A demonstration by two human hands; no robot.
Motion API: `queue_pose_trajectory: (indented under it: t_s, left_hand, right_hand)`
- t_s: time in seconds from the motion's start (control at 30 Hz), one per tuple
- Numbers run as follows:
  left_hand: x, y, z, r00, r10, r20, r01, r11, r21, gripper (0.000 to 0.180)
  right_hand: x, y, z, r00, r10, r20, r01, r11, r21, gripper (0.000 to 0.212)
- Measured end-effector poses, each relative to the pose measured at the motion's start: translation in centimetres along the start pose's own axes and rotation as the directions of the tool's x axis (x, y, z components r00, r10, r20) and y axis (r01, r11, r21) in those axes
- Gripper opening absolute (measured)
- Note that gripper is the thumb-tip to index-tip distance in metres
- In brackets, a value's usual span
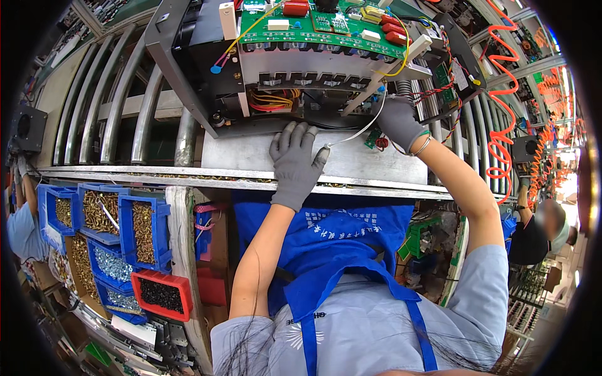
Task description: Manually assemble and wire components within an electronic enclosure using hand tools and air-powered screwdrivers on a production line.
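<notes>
My left hand (pixel 295 164), in a grey glove, lies with fingers stretched out on the bare metal plate (pixel 238 153) in front of an open electrical unit. By its thumb ends a white wire (pixel 360 131) that runs up into the unit. My right hand (pixel 401 123), also gloved, is curled at the unit's lower right side; its fingertips and whatever they grip are hidden. A small green board with a red part (pixel 379 143) sits just below it. The unit carries a green circuit board (pixel 301 39) on top and a bundle of yellow and red wires (pixel 274 99) inside.
Metal rollers (pixel 147 119) run to the left of the plate. Blue bins (pixel 145 230) of screws and washers stand at lower left, beside a red bin (pixel 162 294) of black parts. An orange coiled hose (pixel 500 131) hangs at right. Other people work at both sides.
</notes>
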State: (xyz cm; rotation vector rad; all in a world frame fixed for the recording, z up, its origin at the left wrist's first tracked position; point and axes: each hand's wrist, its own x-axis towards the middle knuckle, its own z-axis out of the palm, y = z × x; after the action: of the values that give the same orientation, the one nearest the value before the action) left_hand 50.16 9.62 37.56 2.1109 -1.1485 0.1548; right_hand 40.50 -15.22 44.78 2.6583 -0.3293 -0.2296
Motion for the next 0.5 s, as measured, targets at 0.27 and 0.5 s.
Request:
queue_pose_trajectory:
  t_s: [0.27,0.5]
  left_hand:
    - [0.0,-0.1,-0.1,1.0,0.003,0.025,-0.002,1.0,-0.019,0.051]
    - [0.5,0.1,0.0,1.0,0.008,0.03,-0.009,1.0,0.008,0.049]
  right_hand:
    - [-0.8,-2.3,-0.6,0.986,0.118,0.12,-0.132,0.985,0.111,0.008]
    - [-1.8,-2.2,0.3,0.994,0.106,-0.006,-0.099,0.943,0.318,0.018]
